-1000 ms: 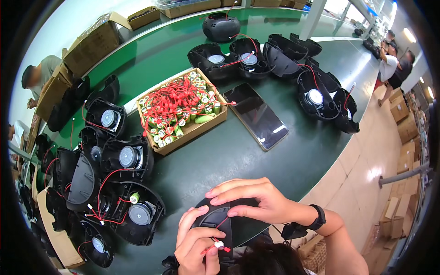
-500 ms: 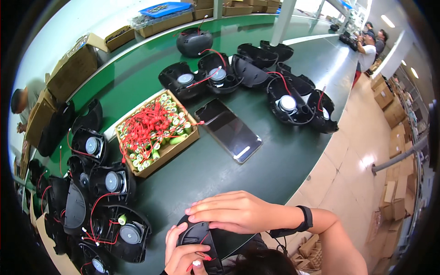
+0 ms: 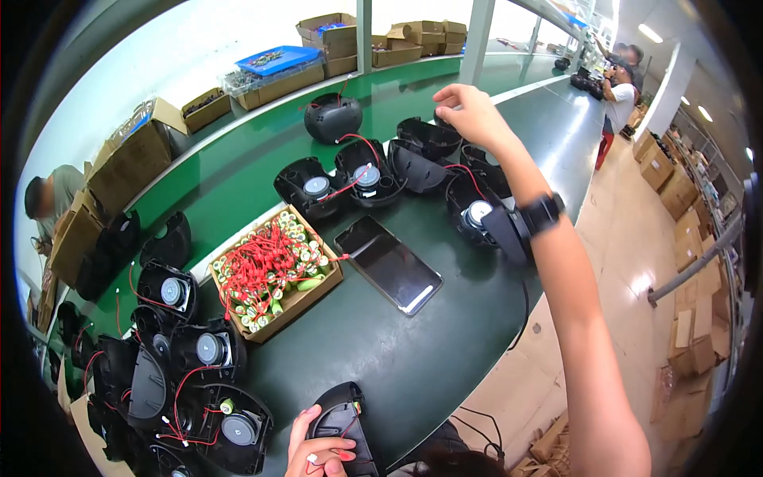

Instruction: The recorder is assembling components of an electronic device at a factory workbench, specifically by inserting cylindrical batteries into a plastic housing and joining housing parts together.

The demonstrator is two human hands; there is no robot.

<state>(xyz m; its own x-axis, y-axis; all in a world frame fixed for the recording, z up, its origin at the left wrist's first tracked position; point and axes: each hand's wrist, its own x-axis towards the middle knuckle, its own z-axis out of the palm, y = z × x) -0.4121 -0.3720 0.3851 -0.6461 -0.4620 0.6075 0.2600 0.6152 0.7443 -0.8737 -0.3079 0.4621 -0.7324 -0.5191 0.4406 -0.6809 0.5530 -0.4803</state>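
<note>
At the lower edge, my left hand point(image 3: 314, 455) grips a black curved plastic speaker housing point(image 3: 347, 421). Inside it show a thin red wire and a bit of green; a white connector lies by my fingers. My right arm, with a black wristband, stretches far over the bench. There my right hand point(image 3: 470, 118), fingers loosely bent and apart, hovers by black shell halves point(image 3: 429, 137) and partly covers one. Nothing shows in its grasp. Below the forearm sits a housing with a round silver speaker point(image 3: 478, 212).
A carton of green battery cells point(image 3: 274, 274) with red wires stands mid-bench beside a dark phone point(image 3: 389, 266). Several speaker housings point(image 3: 211, 348) crowd the left. A closed black housing point(image 3: 334, 118) stands at the back. Cartons line the wall; people point(image 3: 620, 99) stand far right.
My right hand has left the housing in my left hand and swung far forward to the shells at the back. The left hand keeps hold, and the view has shifted slightly.
</note>
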